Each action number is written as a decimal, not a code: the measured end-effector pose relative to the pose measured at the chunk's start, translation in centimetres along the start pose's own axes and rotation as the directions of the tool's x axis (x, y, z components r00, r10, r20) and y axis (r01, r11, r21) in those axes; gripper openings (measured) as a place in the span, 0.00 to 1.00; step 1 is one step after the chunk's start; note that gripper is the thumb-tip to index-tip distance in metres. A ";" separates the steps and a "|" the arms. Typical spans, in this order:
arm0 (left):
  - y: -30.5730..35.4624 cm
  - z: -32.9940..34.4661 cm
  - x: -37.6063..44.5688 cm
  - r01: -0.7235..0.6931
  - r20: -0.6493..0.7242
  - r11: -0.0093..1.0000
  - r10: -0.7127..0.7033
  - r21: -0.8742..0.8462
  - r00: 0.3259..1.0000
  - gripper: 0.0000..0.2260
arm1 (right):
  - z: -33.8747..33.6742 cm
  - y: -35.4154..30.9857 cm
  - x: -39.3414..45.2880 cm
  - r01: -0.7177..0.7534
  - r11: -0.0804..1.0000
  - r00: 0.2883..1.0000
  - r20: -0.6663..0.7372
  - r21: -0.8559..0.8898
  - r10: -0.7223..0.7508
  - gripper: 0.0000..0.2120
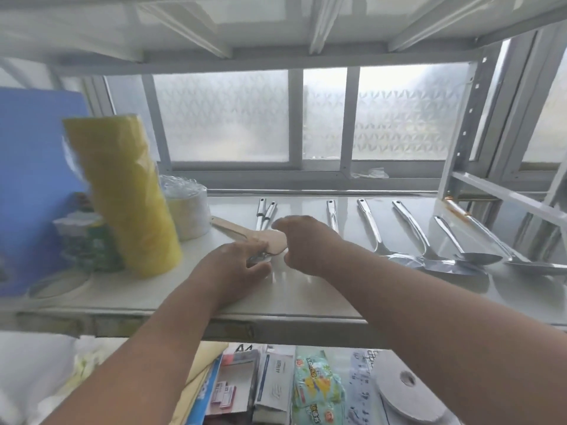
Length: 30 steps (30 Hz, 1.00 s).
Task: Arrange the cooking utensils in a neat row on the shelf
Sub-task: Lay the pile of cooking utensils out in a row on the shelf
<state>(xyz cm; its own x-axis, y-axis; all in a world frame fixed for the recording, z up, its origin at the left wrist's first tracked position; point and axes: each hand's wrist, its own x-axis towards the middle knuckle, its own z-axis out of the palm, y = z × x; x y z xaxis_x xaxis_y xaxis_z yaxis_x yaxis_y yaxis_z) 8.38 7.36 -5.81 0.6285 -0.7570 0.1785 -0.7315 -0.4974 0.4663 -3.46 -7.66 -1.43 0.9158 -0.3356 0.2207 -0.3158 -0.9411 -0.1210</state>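
On the white shelf (306, 296) a wooden spatula (236, 230) lies slanted, its blade under my hands. My right hand (306, 243) pinches the spatula's blade end. My left hand (236, 265) is closed on the heads of two steel utensils (265, 211) whose handles point to the back. A steel handle (332, 214) shows behind my right hand. To the right, several steel spoons and ladles lie side by side, among them a ladle (372, 225), a second ladle (412, 228), a spoon (478, 257) and a long spoon (491, 237).
A yellow wrapped roll (122, 194) leans at the left, with a stack of plastic cups (187, 207) beside it and a blue board (33, 179) behind. The shelf upright (460, 142) stands at the right. Packets and paper (306, 388) fill the lower shelf.
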 end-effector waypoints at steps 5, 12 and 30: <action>-0.1 -0.6 -0.4 0.022 -0.055 0.999 -0.024 -0.043 0.998 0.38 | 1.3 -1.4 1.6 0.010 0.999 0.999 0.049 -0.046 -0.007 0.17; 0.3 0.1 -0.1 0.092 -0.150 0.993 -0.079 0.080 0.985 0.29 | 1.2 -0.3 1.3 -0.021 0.994 0.986 -0.167 -0.103 0.004 0.15; 0.0 0.7 -0.1 0.142 -0.225 0.986 -0.120 0.084 0.967 0.11 | 0.5 -0.7 -1.8 -0.092 0.984 0.994 -0.078 -0.155 0.081 0.16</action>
<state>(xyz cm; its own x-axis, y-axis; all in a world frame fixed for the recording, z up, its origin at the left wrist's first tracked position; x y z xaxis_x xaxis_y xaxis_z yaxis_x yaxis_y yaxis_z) 8.12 7.10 -6.43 0.7548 -0.5769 0.3121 -0.6547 -0.6332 0.4129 -4.77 -6.34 -2.20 0.8651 -0.4130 0.2846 -0.4335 -0.9011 0.0104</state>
